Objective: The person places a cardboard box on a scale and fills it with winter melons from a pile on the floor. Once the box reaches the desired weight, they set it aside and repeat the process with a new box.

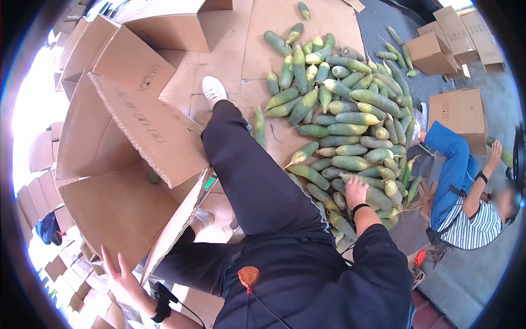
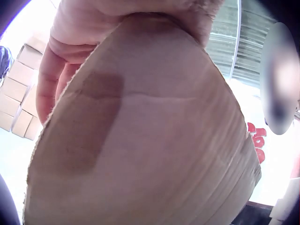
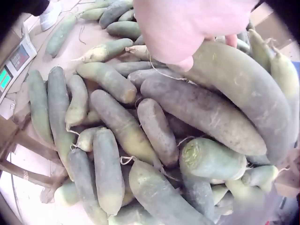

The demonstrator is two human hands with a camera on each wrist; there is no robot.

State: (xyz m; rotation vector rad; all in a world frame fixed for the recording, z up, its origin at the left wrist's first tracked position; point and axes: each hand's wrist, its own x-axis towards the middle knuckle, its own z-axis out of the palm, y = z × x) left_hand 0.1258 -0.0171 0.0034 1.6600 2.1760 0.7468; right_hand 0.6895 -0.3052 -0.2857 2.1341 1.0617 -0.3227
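My right hand [image 1: 357, 191] grips a large, slightly curved green radish [image 3: 248, 89] on top of the pile. In the right wrist view the thumb lies on its near side and fingertips show beyond it. Many more green radishes [image 1: 350, 129] are heaped around, some with thin roots. At lower left, my left hand [image 1: 125, 279] is beside an open cardboard box [image 1: 112, 205], with straight, spread fingers. In the left wrist view a box flap [image 2: 154, 131] fills the middle, the palm at its top edge and fingers passing behind it. Something green lies inside the box.
A scale [image 3: 19, 61] with a lit green display stands between the box and the pile. More cardboard boxes [image 1: 118, 55] are at upper left, others [image 1: 457, 112] at right. Another person [image 1: 466, 208] sits at right, holding a radish [image 1: 505, 158]. Flattened cardboard [image 1: 263, 60] covers the floor.
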